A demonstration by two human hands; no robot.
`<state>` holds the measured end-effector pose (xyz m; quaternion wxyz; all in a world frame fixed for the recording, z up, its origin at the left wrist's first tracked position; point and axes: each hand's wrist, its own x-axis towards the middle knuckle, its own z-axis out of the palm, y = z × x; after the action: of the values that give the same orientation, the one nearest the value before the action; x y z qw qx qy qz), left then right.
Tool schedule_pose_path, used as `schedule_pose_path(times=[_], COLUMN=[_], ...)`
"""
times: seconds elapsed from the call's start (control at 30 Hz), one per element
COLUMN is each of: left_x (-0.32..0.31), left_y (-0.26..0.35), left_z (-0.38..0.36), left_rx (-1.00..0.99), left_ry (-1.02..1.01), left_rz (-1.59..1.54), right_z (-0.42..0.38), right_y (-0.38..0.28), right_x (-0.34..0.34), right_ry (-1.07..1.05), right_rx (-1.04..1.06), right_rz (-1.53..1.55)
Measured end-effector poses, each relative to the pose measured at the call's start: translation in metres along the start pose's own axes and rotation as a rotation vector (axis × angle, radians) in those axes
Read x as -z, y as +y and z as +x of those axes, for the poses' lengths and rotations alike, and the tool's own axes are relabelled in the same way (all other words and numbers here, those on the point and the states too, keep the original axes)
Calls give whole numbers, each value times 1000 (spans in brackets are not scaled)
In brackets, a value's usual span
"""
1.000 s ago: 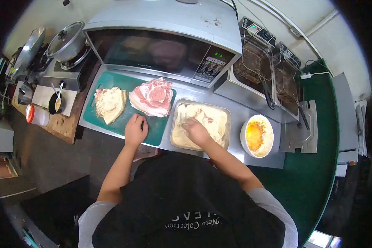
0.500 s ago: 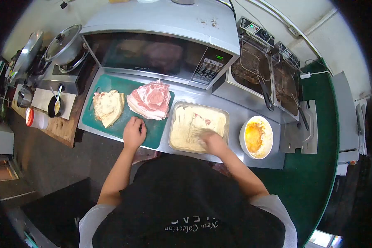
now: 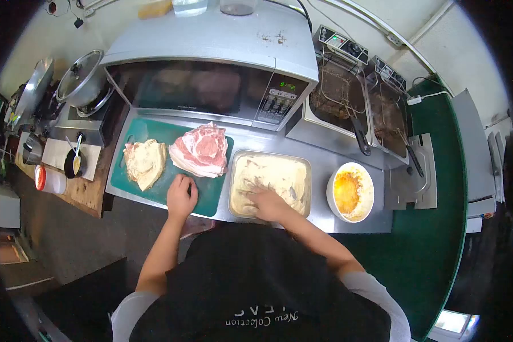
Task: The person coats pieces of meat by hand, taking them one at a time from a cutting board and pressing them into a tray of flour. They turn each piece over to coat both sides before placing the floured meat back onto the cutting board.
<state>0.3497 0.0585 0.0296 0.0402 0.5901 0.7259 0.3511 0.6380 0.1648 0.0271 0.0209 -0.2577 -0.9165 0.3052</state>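
My right hand (image 3: 269,205) is in a metal tray (image 3: 310,171) of pale flour (image 3: 268,168), its fingers stretched out and touching the flour at the left front part. A small darker spot shows in the flour to the right of the hand; what lies under it is hidden. On the front of a green cutting board (image 3: 211,200) rests my left hand (image 3: 182,195), fingers curled in with nothing visible in them. Beyond it on the board are a raw slab of pink meat (image 3: 200,149) and, further left, a flour-coated piece of meat (image 3: 145,163).
Right of the tray stands a white bowl (image 3: 371,194) of yellow egg mixture. A microwave (image 3: 182,85) backs the counter, with deep fryers (image 3: 339,85) to its right. Off to the left are a lidded pot (image 3: 82,80), a small black bowl (image 3: 73,163) and a red-lidded jar (image 3: 51,179).
My right hand has moved left through the flour. Pinkish meat that showed in the tray is now mostly covered. My left hand stays on the board; the camera view has shifted slightly.
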Motion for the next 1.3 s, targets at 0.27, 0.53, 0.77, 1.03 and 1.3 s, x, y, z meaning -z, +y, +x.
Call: schedule_pose_path(times=[0.27, 0.53, 0.77, 1.03, 1.3], left_x=[3, 1, 2, 3, 1], left_y=[2, 3, 2, 5, 0], left_z=[2, 1, 1, 2, 2], left_rx=[-6, -24, -25, -6, -24], left_ry=[3, 27, 22, 26, 26], left_rz=[-4, 3, -5, -18, -3], right_z=[-35, -40, 4, -30, -37], right_y=[39, 22, 15, -5, 2], right_x=[44, 43, 13, 5, 38], right_ry=[307, 351, 485, 134, 123], right_rx=[-421, -639, -329, 96, -256], right_rz=[-244, -8, -26, 109, 222])
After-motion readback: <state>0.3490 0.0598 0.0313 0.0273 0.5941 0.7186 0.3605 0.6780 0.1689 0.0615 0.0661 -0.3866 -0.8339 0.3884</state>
